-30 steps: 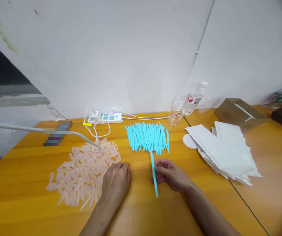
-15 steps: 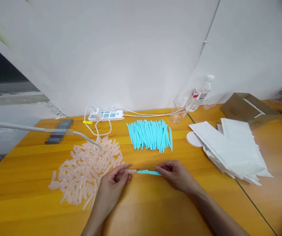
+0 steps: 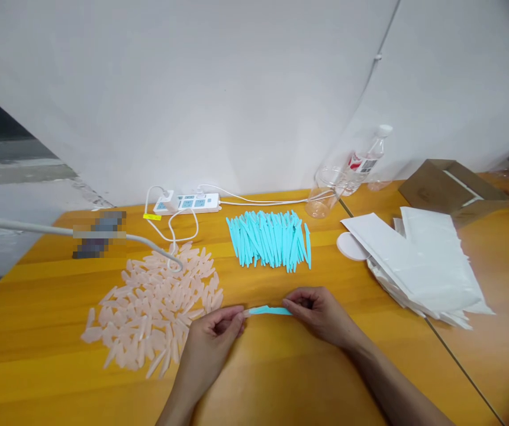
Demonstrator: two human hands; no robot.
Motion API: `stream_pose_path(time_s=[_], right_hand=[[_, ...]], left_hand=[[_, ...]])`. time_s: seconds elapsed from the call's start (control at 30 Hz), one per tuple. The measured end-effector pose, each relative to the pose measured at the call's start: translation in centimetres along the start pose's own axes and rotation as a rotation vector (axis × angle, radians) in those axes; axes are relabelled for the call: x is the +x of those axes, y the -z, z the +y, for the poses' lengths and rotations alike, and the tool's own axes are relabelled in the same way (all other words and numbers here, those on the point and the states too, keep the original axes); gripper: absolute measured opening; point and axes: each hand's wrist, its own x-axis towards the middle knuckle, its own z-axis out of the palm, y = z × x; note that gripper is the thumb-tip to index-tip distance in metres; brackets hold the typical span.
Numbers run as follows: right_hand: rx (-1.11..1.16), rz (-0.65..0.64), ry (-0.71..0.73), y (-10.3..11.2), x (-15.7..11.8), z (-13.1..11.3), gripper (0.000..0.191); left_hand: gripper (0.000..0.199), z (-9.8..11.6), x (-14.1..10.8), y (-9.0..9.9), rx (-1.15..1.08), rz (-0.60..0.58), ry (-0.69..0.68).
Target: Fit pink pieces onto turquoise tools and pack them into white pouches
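Note:
Between thumb and fingers of my right hand (image 3: pixel 310 307) is the handle end of a slim turquoise eyebrow razor (image 3: pixel 270 310), lying level and pointing left. My left hand (image 3: pixel 221 325) pinches a small translucent pale-pink blade cap (image 3: pixel 246 313), mostly hidden by the fingertips. The cap meets the razor's left tip and appears to overlap it. Just left of my left hand spreads a loose heap of similar pink caps (image 3: pixel 148 307). Beyond both hands lies a row of turquoise razors (image 3: pixel 267 239), packed side by side.
A white power strip (image 3: pixel 196 203) with cables sits by the wall. A thick grey cable (image 3: pixel 59 229) crosses at left over a blurred-out object. Behind right stand a clear cup (image 3: pixel 319 204), a plastic bottle (image 3: pixel 363 160), a cardboard box (image 3: pixel 432 186) and white padded envelopes (image 3: pixel 414 266) on a round white disc (image 3: pixel 351 246).
My left hand has moved right with the cap, closing the small gap to the razor's tip. My right hand holds the razor in nearly the same place. The view has shifted slightly.

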Motion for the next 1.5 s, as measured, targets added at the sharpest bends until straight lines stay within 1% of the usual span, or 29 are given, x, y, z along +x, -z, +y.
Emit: stream_pose_path(time_s=[0.1, 0.2, 0.3, 0.43, 0.5, 0.6, 0.67, 0.77, 0.8, 0.83, 0.9, 1.0, 1.07, 1.13, 1.23, 1.3, 1.33, 1.37, 1.43, 1.5], right_hand=[[-0.024, -0.031, 0.034, 0.0, -0.3, -0.4, 0.037], [-0.165, -0.018, 0.141, 0.2, -0.5, -0.6, 0.032], [-0.396, 0.085, 0.258, 0.8, -0.5, -0.4, 0.028], [-0.637, 0.182, 0.377, 1.3, -0.3, 0.5, 0.032], [-0.692, 0.243, 0.4, 1.2, -0.3, 0.9, 0.036], [-0.664, 0.329, 0.365, 1.3, -0.2, 1.0, 0.037], [-0.613, 0.399, 0.302, 1.7, 0.4, 0.5, 0.036], [-0.596, 0.58, 0.136, 2.9, 2.5, -0.8, 0.037], [-0.603, 0.626, 0.076, 3.4, 3.6, -1.2, 0.037], [-0.603, 0.642, 0.013, 3.9, 4.7, -1.6, 0.037], [-0.578, 0.626, -0.084, 4.6, 7.0, -2.2, 0.034], [-0.524, 0.616, -0.15, 5.2, 9.4, -2.2, 0.026], [-0.462, 0.608, -0.178, 5.5, 10.2, -1.9, 0.023], [-0.381, 0.592, -0.186, 5.7, 10.2, -1.8, 0.022], [-0.264, 0.584, -0.143, 6.0, 8.9, -2.3, 0.024], [-0.177, 0.567, -0.057, 5.7, 7.1, -3.0, 0.028], [-0.12, 0.538, -0.005, 5.4, 6.0, -3.4, 0.029], [-0.016, 0.473, 0.068, 4.9, 4.9, -3.6, 0.029], [0.14, 0.314, 0.13, 3.7, 2.5, -3.9, 0.031], [0.113, 0.188, 0.131, 2.3, 0.5, -3.7, 0.031]], left_hand=[[0.044, 0.2, -0.2, -0.6, 0.061, -0.04, -0.015], [0.034, 0.5, -0.6, -1.3, 0.193, -0.103, -0.096], [0.027, 0.5, -0.8, -1.8, 0.417, -0.125, -0.281], [0.025, 0.2, -0.3, -2.6, 0.67, -0.033, -0.572], [0.025, 0.0, 0.1, -3.0, 0.765, 0.003, -0.652], [0.026, -0.1, 0.2, -3.4, 0.83, 0.042, -0.703], [0.028, 0.1, 0.2, -3.6, 0.853, 0.051, -0.743], [0.025, 0.6, 0.7, -4.0, 0.906, 0.024, -0.778], [0.025, 0.8, 1.0, -4.1, 0.917, 0.016, -0.777], [0.025, 1.0, 1.3, -4.3, 0.924, 0.012, -0.775], [0.025, 1.4, 2.0, -4.6, 0.928, 0.017, -0.773], [0.024, 1.6, 2.4, -4.8, 0.908, 0.031, -0.772], [0.024, 1.5, 2.2, -4.4, 0.868, 0.029, -0.76], [0.025, 1.4, 1.9, -3.2, 0.821, 0.036, -0.727], [0.027, 1.3, 1.5, -0.1, 0.8, 0.124, -0.624], [0.028, 1.5, 1.5, 2.1, 0.852, 0.188, -0.553], [0.028, 1.6, 1.5, 2.9, 0.896, 0.198, -0.523], [0.028, 1.7, 1.5, 3.5, 0.946, 0.196, -0.5], [0.027, 1.9, 1.4, 4.0, 1.038, 0.171, -0.478], [0.024, 2.0, 1.5, 3.9, 1.107, 0.166, -0.461]])
